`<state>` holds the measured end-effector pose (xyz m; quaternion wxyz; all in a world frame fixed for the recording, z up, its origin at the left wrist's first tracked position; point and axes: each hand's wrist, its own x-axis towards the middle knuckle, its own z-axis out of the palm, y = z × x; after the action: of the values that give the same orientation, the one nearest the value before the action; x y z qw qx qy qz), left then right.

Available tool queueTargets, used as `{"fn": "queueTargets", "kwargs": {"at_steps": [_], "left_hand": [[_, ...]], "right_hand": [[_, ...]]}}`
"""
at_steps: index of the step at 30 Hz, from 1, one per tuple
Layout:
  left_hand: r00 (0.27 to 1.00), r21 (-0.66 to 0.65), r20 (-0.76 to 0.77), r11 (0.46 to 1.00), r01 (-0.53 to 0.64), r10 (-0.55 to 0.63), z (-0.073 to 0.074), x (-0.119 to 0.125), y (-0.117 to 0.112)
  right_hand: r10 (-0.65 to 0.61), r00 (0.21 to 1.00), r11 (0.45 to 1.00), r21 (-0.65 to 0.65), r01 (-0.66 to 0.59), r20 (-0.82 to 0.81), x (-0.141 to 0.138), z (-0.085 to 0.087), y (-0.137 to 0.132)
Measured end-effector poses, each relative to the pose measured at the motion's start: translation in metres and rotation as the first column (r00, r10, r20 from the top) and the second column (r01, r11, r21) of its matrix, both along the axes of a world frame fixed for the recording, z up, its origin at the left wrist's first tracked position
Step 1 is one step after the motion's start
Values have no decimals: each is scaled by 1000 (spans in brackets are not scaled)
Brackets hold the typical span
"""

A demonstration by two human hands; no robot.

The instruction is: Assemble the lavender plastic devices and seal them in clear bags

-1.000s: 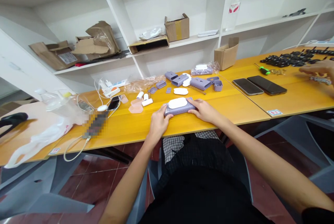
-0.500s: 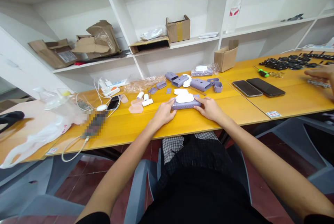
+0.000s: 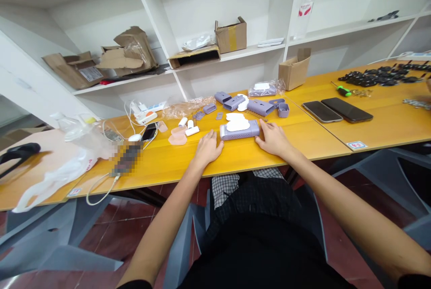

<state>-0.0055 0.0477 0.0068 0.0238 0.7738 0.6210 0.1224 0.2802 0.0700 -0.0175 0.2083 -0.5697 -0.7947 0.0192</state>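
Observation:
A lavender plastic case (image 3: 240, 134) with a white cloud-shaped piece (image 3: 237, 122) on top lies on the yellow table in front of me. Its front side shows small perforations. To its left, my left hand (image 3: 208, 149) rests on the tabletop, apart from the case, fingers stretched forward and holding nothing. At the opposite end is my right hand (image 3: 273, 138), open, with thumb and fingers apart close to the case's right end; whether it touches is hard to tell. Behind the case are lavender housings (image 3: 261, 107) and a small lavender cup-like part (image 3: 283, 110).
White cylinders (image 3: 192, 131) and pale pink pieces (image 3: 177, 136) lie left of the case. Two phones (image 3: 346, 109), a green screwdriver (image 3: 343, 91) and black parts (image 3: 367, 77) are at right. Further left are a plastic bag (image 3: 57, 177) and charging cables (image 3: 101, 197). Shelves hold cardboard boxes (image 3: 230, 37).
Both hands have let go of the case and drawn apart, the left one clearly off its end. Another person's hand at the far right has mostly left view. The camera view has shifted slightly.

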Motion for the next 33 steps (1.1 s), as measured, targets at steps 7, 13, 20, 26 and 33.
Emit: {"fn": "queueTargets", "kwargs": {"at_steps": [7, 13, 20, 26, 33], "left_hand": [[998, -101, -39, 994, 37, -41, -2, -4, -2], [996, -138, -24, 987, 80, -84, -1, -15, 2], [994, -100, 7, 989, 106, -106, -4, -20, 3], [993, -130, -34, 986, 106, -112, -3, -22, 5], [988, -113, -20, 982, 149, -152, -4, -25, 6]], "right_hand": [[51, 989, 991, -126, -33, 139, 9, -10, 3], [121, 986, 974, -203, -96, 114, 24, -6, 8], [122, 986, 977, -186, -100, 113, 25, -7, 8], [100, 987, 980, -183, -76, 128, 20, -4, 5], [119, 993, 993, -24, -119, 21, 21, -1, 1]]}}
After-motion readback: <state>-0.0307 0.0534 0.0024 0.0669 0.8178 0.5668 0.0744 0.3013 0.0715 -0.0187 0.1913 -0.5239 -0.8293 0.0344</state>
